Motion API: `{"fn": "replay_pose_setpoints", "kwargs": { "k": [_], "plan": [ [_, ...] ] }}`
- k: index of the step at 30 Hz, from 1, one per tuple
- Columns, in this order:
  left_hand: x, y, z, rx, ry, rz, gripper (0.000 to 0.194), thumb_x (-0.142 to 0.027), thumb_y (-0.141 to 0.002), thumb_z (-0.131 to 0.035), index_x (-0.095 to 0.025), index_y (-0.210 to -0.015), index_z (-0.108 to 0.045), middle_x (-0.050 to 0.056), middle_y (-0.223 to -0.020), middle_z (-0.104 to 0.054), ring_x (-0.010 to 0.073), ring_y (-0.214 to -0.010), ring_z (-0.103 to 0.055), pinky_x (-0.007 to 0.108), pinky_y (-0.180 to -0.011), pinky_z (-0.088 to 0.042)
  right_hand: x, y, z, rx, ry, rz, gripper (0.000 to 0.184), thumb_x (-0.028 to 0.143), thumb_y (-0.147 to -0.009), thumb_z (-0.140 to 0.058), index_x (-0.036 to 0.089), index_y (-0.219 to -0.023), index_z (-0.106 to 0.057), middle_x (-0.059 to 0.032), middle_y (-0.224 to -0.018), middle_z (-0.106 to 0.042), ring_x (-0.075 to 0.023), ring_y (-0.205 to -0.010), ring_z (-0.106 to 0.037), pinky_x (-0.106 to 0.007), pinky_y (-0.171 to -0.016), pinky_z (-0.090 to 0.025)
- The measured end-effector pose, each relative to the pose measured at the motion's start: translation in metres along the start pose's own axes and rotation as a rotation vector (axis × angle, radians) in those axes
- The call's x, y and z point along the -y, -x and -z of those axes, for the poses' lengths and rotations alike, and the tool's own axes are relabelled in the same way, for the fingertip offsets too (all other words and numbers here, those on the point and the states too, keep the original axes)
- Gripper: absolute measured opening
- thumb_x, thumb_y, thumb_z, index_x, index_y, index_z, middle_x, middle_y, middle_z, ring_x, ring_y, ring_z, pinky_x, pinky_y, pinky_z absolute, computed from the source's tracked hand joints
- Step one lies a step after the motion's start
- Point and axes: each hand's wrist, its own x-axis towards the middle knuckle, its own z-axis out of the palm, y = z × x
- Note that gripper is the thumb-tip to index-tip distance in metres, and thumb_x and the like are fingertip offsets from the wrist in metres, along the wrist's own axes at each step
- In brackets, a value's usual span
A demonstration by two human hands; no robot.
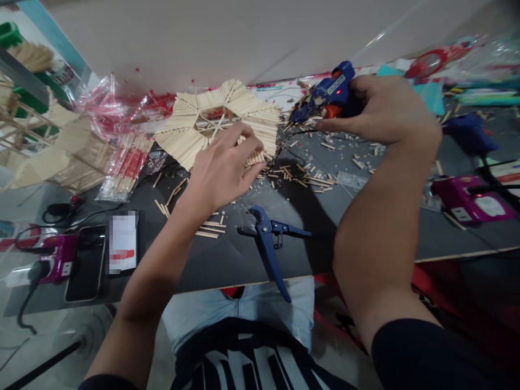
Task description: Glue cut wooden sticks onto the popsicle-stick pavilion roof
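Observation:
A pale star-shaped model of thin wooden sticks [179, 132], with an opening in its middle, lies at the back of the table. My left hand [227, 162] rests on its near right part, fingers bent and thumb by the near edge; what the fingertips touch is partly hidden. In my right hand [385, 108] is a blue hot glue gun [331, 92], its nozzle pointing left and down beside the model's right edge. A small red light shows on the gun. Blue-handled cutters [266, 238] lie nearer to me, beyond them scattered short stick pieces [300, 176].
A larger stick structure [60, 146] and bagged sticks [124, 165] stand at left. Two phones [85, 262] and a purple power adapter [57, 257] lie near the left front. Another blue glue gun [471, 132] and purple adapter [467, 200] are at right. A wall rises behind.

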Motion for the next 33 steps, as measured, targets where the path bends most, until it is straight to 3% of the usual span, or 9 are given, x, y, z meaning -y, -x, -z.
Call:
{"fn": "replay_pose_setpoints", "kwargs": {
  "k": [9,19,27,33],
  "plan": [
    [0.001,0.001,0.002,0.002,0.02,-0.015,0.045,-0.057,-0.105,-0.042,-0.022,-0.114,-0.068,0.011,-0.126,-0.068,0.026,-0.116,-0.065,0.039,-0.093,-0.057,0.005,0.001,0.001,0.016,0.013,-0.037,0.049,0.046,-0.066,-0.086,0.024,-0.072,-0.043,0.0032,-0.064,-0.042,-0.0128,-0.06,-0.038,-0.034,-0.06,-0.029],
    [0.002,0.0,-0.003,-0.012,-0.01,-0.02,0.042,-0.053,-0.107,-0.039,-0.022,-0.111,-0.068,0.012,-0.125,-0.068,0.0252,-0.116,-0.065,0.038,-0.092,-0.056,0.007,0.001,0.001,0.004,0.01,-0.017,0.056,0.065,-0.065,-0.084,0.025,-0.071,-0.045,0.0028,-0.062,-0.045,-0.0145,-0.057,-0.039,-0.035,-0.057,-0.03],
    [0.004,0.001,-0.005,-0.027,-0.028,-0.053,0.034,-0.043,-0.107,-0.042,-0.019,-0.11,-0.066,0.011,-0.122,-0.067,0.0234,-0.112,-0.064,0.036,-0.093,-0.053,0.013,0.004,0.002,0.034,0.049,-0.045,0.046,0.047,-0.072,-0.084,0.024,-0.075,-0.045,0.0029,-0.067,-0.044,-0.0129,-0.061,-0.039,-0.032,-0.06,-0.029],
    [0.005,0.0,-0.002,-0.004,-0.011,-0.053,0.036,-0.046,-0.108,-0.042,-0.018,-0.112,-0.066,0.011,-0.123,-0.067,0.0235,-0.114,-0.064,0.035,-0.093,-0.052,0.012,0.004,0.002,0.015,0.053,-0.058,0.049,0.037,-0.066,-0.09,0.023,-0.073,-0.044,0.0042,-0.066,-0.043,-0.0117,-0.062,-0.038,-0.031,-0.061,-0.029]
  ]
}}
